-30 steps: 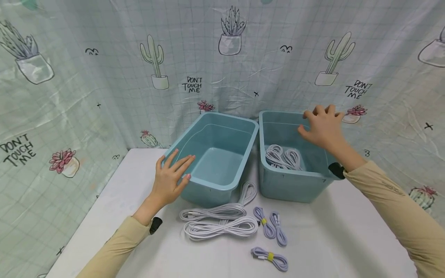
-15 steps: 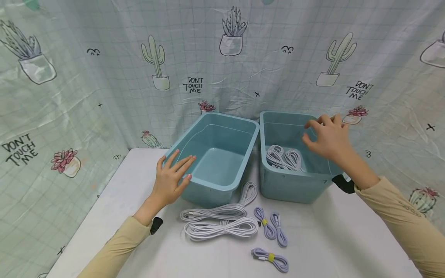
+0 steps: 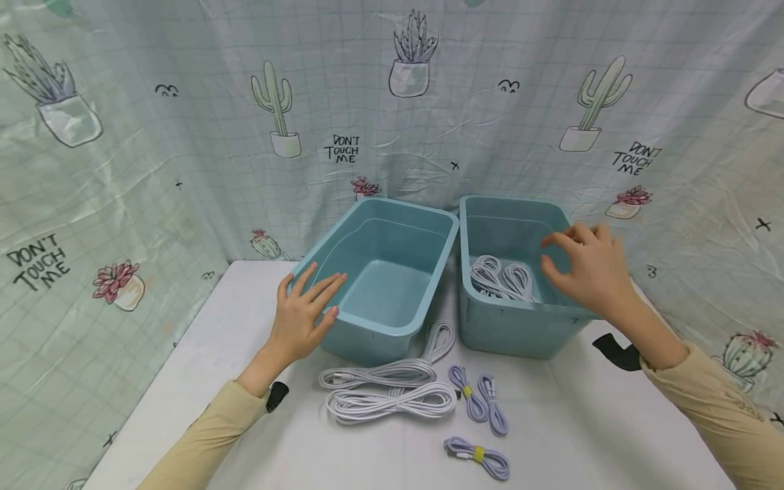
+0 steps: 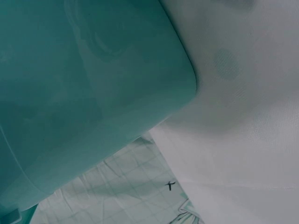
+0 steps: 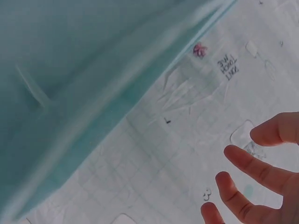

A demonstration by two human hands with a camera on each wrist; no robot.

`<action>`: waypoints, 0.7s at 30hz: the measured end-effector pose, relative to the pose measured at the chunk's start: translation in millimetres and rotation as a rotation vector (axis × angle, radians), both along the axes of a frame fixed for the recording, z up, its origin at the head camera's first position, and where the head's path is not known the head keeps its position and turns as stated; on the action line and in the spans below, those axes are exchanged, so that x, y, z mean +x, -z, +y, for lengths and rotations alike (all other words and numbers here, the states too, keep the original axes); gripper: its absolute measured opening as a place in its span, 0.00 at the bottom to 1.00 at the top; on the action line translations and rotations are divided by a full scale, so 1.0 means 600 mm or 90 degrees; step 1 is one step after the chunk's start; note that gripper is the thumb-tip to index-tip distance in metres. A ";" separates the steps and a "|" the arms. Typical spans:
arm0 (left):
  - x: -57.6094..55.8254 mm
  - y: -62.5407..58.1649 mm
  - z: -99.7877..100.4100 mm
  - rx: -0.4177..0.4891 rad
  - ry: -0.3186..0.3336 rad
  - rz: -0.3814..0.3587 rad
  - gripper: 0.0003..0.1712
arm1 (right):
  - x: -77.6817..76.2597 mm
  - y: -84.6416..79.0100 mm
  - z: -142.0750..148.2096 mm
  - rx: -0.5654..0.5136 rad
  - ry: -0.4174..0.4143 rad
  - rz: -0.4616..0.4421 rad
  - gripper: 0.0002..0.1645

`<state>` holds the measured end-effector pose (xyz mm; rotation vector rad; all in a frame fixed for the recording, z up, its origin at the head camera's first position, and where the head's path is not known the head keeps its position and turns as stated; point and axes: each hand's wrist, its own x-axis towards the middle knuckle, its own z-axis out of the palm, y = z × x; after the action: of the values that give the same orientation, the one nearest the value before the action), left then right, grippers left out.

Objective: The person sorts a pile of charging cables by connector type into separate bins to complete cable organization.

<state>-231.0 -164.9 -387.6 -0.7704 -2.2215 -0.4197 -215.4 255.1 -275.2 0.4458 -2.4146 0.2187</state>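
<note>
My left hand is spread at the front left corner of the left teal bin, fingers reaching over its rim. That bin has a bare floor. The left wrist view shows only the bin's outer wall, not the hand. Over the right side of the right teal bin is my right hand, its fingers loosely bent with nothing between them. White coiled cables lie inside this bin, at its left front. In the right wrist view the fingers are apart from the bin wall.
Coiled white cables lie on the white table before the left bin. To their right are two lilac cables side by side. Another lilac cable with a yellow tie lies nearer. A cactus-print curtain hangs behind.
My right hand has moved down and slightly right, from above the right bin's back rim toward its right side. My left hand has stayed in place; bins and cables are unmoved.
</note>
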 end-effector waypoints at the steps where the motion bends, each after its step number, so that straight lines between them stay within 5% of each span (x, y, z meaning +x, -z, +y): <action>1: 0.000 0.000 0.000 -0.001 -0.001 0.001 0.30 | 0.003 0.004 -0.001 0.001 -0.008 0.007 0.10; 21: -0.001 -0.001 0.000 -0.006 -0.005 -0.001 0.30 | 0.051 0.067 -0.037 0.013 -0.163 0.050 0.11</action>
<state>-231.3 -164.7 -387.0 -0.7665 -2.2289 -0.4071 -184.9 233.1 -315.4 0.7597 -2.2811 0.2818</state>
